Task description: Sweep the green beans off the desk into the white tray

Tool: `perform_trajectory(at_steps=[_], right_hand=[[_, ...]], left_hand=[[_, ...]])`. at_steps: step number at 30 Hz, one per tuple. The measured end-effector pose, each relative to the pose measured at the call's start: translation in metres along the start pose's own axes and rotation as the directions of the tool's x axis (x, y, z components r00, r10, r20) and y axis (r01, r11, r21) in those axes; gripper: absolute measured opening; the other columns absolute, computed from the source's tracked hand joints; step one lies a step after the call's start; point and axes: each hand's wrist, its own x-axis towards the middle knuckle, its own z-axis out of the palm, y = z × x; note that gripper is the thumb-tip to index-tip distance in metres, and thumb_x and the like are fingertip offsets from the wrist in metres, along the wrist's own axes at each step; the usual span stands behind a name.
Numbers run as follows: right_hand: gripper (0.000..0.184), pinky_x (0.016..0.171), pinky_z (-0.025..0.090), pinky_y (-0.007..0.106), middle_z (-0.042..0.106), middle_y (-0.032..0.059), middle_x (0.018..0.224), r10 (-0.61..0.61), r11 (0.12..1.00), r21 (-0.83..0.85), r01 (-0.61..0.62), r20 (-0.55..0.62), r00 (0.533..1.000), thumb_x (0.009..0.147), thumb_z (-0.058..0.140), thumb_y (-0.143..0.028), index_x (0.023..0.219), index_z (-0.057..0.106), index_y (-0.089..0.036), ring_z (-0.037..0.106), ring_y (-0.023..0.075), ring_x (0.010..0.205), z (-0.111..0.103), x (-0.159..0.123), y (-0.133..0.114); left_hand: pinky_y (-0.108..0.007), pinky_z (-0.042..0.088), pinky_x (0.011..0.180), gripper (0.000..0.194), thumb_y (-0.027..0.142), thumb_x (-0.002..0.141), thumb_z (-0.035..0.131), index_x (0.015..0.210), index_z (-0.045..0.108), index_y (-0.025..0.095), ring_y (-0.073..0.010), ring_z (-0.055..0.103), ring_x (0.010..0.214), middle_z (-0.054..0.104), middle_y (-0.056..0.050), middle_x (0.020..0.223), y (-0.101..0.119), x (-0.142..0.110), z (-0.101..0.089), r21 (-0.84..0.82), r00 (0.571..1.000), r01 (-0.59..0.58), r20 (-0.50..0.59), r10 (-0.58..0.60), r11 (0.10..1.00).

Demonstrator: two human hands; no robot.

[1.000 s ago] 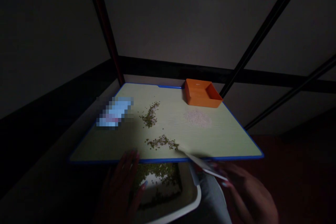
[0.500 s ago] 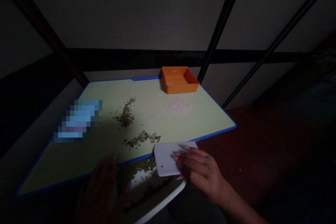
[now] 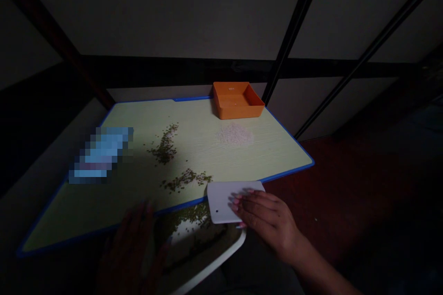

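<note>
My right hand (image 3: 268, 216) grips a flat white plastic scraper (image 3: 221, 203) with a small hole near one corner. The scraper lies over the near edge of the pale green tabletop (image 3: 197, 110), close to a loose strip of small green grains (image 3: 187, 179). Below that edge sits a white-rimmed tub (image 3: 211, 267) holding more green grains (image 3: 187, 216). In deep shadow, my left hand (image 3: 133, 239) is at the tub's left side, fingers stretched toward the table edge and thumb over the tub; whether it grips the rim is hard to see.
Farther back on the table is a second patch of green grains (image 3: 164, 147). A pale, whitish grain pile (image 3: 235, 134) lies before an orange open box (image 3: 238, 113). At the left is a blurred bluish rectangle (image 3: 102, 152). Panelled wall (image 3: 180, 14) stands behind.
The view has turned right. My right hand has swung the scraper from edge-on to nearly flat at the table edge, then shifted slightly upward in view. The grain patches look alike.
</note>
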Motion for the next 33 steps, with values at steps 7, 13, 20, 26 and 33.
perform_trajectory(at_steps=[7,13,20,26,33], right_hand=[[0.033,0.086,0.064,0.039,0.08,0.0083,0.104,-0.021,0.998,-0.055,0.02,-0.011,1.0,0.102,0.047,-0.018,0.131,0.062,-0.015,0.076,0.02,0.099,-0.0083,0.0032,-0.0009],[0.032,0.089,0.063,0.038,0.08,0.0064,0.102,-0.029,0.997,-0.068,0.026,-0.049,0.998,0.103,0.047,-0.018,0.131,0.062,-0.016,0.075,0.0179,0.1,-0.0096,-0.0006,-0.0002],[0.039,0.086,0.063,0.038,0.08,0.0077,0.101,-0.033,0.996,-0.082,0.026,-0.087,0.996,0.102,0.045,-0.014,0.138,0.057,-0.015,0.075,0.0186,0.096,-0.0106,-0.0023,0.0008],[0.031,0.084,0.063,0.038,0.08,0.0088,0.097,-0.052,0.991,-0.124,0.04,-0.096,0.994,0.102,0.044,-0.013,0.126,0.064,-0.012,0.075,0.0177,0.095,-0.0055,0.0016,0.0012],[0.025,0.084,0.062,0.038,0.08,0.0099,0.096,-0.088,0.98,-0.186,0.068,-0.101,0.991,0.102,0.047,-0.014,0.113,0.069,-0.009,0.074,0.0178,0.093,-0.0039,0.0036,0.0028]], left_hand=[[-0.063,0.036,0.12,0.07,0.042,0.088,0.046,0.153,0.017,0.042,-0.0287,0.03,0.153,0.034,0.0,0.165,0.0036,0.0008,-0.0011,-0.028,1.0,0.011,-0.022,-0.012,1.0],[-0.062,0.034,0.121,0.072,0.042,0.088,0.047,0.153,0.017,0.041,-0.0286,0.029,0.154,0.034,-0.002,0.165,0.0006,0.0,0.0016,-0.026,1.0,0.019,-0.001,-0.019,0.999],[-0.064,0.036,0.118,0.07,0.043,0.089,0.046,0.153,0.016,0.041,-0.0285,0.029,0.153,0.036,-0.004,0.165,0.0052,0.0006,-0.0034,-0.015,1.0,0.025,0.01,-0.025,1.0],[-0.064,0.036,0.118,0.07,0.044,0.089,0.044,0.153,0.016,0.04,-0.0284,0.029,0.154,0.036,-0.002,0.164,0.0022,-0.0005,0.0002,-0.02,1.0,0.019,-0.009,-0.019,1.0],[-0.063,0.039,0.117,0.07,0.047,0.087,0.043,0.153,0.019,0.038,-0.0282,0.031,0.153,0.039,-0.004,0.163,-0.0026,-0.0009,0.0048,-0.003,0.998,-0.028,-0.054,0.028,1.0]])
